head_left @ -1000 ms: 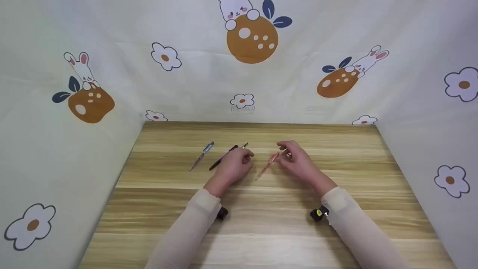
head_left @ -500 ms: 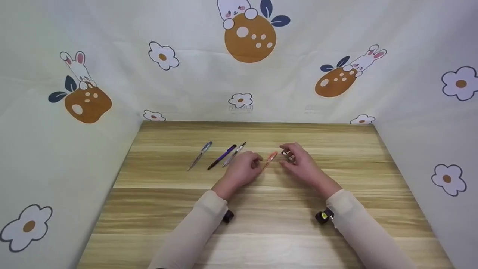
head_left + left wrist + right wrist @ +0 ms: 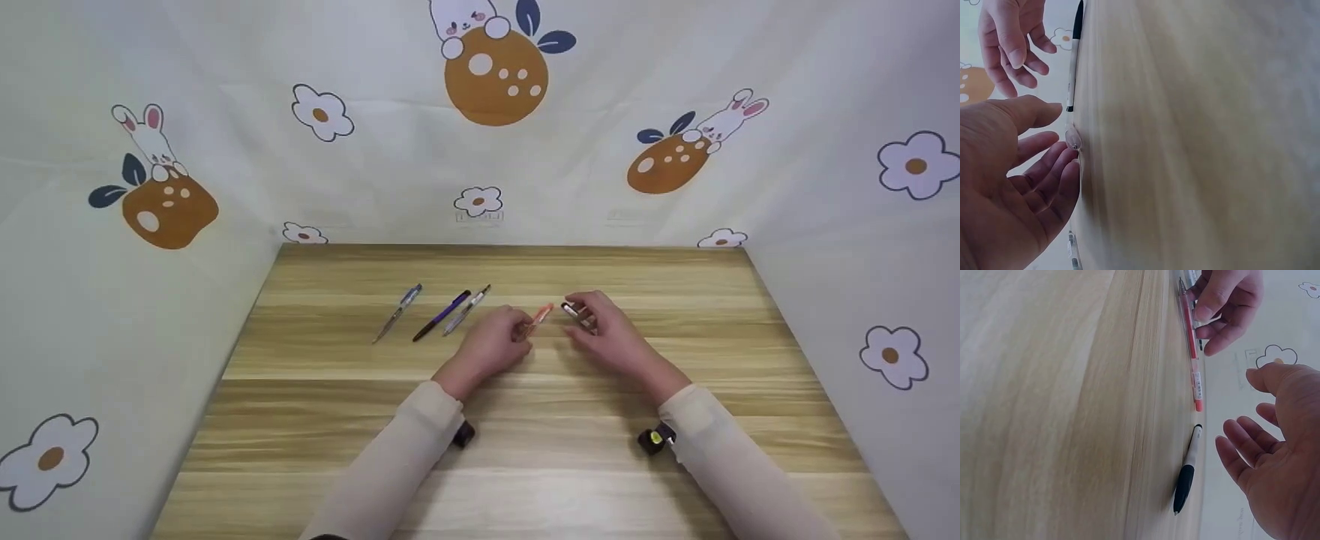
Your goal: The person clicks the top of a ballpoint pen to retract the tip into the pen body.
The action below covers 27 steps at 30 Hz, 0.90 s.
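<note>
A red clear-barrelled pen (image 3: 544,311) lies on the wooden table, its lower end hidden by my left hand (image 3: 495,337) in the head view. The left fingers are loosely bent beside that pen, and in the left wrist view the thumb stands apart from the fingers. My right hand (image 3: 606,324) hovers by a white pen with a black grip (image 3: 1188,469), thumb and fingers spread. In the right wrist view a gap shows between the right fingertips and this pen, which lies on the table near the red pen's end.
Left of my left hand lie a clear pen (image 3: 466,310), a purple and black pen (image 3: 441,315) and a grey-blue pen (image 3: 397,313), roughly parallel. A patterned cloth (image 3: 360,180) hangs along the table's (image 3: 570,450) back and sides.
My left hand has moved right to the red pen, uncovering the clear and purple pens. My right hand has drawn slightly right, away from the red pen; the white and black pen shows more.
</note>
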Motion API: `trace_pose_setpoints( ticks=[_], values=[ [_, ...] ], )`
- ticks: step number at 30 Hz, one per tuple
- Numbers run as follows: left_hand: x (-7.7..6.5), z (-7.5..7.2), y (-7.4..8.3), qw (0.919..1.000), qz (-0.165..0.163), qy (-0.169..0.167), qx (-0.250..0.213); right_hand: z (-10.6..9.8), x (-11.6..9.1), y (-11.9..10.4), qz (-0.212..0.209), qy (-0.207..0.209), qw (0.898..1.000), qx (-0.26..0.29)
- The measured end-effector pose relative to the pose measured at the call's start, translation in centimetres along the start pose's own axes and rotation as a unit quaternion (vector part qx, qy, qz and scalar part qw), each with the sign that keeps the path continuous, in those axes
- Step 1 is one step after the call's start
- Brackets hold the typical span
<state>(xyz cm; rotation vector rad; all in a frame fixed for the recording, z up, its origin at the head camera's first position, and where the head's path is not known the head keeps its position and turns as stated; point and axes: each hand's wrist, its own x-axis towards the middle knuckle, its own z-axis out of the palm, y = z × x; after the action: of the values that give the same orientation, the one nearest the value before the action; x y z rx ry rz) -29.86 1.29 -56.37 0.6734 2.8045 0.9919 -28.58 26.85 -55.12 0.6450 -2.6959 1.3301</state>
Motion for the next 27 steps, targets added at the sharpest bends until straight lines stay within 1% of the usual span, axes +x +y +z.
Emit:
trace_pose_setpoints(
  ticks=[9, 12, 18, 22, 27],
  values=[
    [0.26, 0.33, -0.01, 0.9999, -0.013, -0.01, 0.004, -0.01, -0.28, 0.04, 0.025, -0.008, 1.0, 0.004],
    [0.2, 0.37, 0.14, 0.9999, -0.009, -0.008, 0.01, 0.06, -0.33, 0.13, 0.024, -0.005, 1.0, 0.005],
    [0.39, 0.65, 0.19, 0.9992, 0.0, -0.004, 0.041, -0.04, -0.45, 0.16, 0.024, -0.004, 1.0, 0.006],
    [0.38, 0.56, 0.38, 0.9984, 0.004, -0.001, 0.056, -0.03, -0.51, 0.22, 0.019, -0.001, 1.0, 0.005],
    [0.27, 0.29, 0.69, 0.9982, 0.002, -0.001, 0.06, -0.05, -0.51, 0.12, 0.019, -0.001, 1.0, 0.009]
  ],
)
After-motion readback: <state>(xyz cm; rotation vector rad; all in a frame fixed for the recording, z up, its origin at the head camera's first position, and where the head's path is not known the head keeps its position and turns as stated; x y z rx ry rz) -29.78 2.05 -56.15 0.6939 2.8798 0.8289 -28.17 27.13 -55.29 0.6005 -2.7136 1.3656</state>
